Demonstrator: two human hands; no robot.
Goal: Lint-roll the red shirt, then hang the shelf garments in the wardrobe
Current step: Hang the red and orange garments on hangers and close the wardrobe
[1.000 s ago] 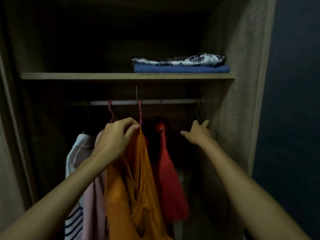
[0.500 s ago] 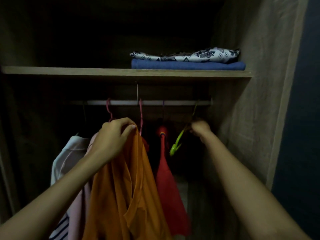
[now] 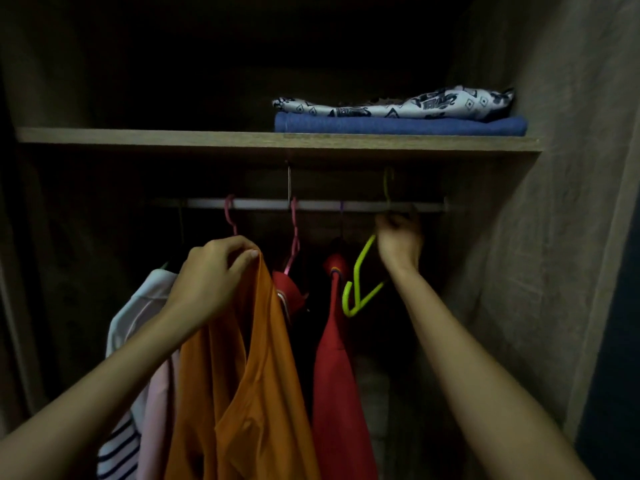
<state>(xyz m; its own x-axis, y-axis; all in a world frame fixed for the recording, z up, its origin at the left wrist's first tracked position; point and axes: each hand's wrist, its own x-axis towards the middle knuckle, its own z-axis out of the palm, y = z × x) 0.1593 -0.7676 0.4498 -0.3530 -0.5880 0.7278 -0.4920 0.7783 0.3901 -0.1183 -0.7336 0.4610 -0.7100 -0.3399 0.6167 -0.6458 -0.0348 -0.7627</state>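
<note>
I look into a dim wardrobe. My left hand point(image 3: 214, 271) grips the top of an orange garment point(image 3: 249, 382), which hangs down in front of the rail point(image 3: 325, 205). My right hand point(image 3: 398, 240) is closed on the neck of an empty yellow-green hanger point(image 3: 360, 282), raised so that its hook stands just above the rail at the right end. A red shirt point(image 3: 341, 375) hangs between my arms. On the shelf point(image 3: 207, 138) above, at the right, a black-and-white patterned garment point(image 3: 398, 103) lies folded on a folded blue garment point(image 3: 398, 125).
Pink hangers point(image 3: 294, 237) hook over the rail. A white garment point(image 3: 138, 306), a pale pink one point(image 3: 157, 420) and a striped one point(image 3: 117, 455) hang at the left behind my left arm. The wardrobe's right side panel point(image 3: 540, 237) stands close to my right hand.
My right hand reached in open, closed on the yellow-green hanger and lifted it up toward the rail. My left hand kept its hold on the orange garment. My view moved closer.
</note>
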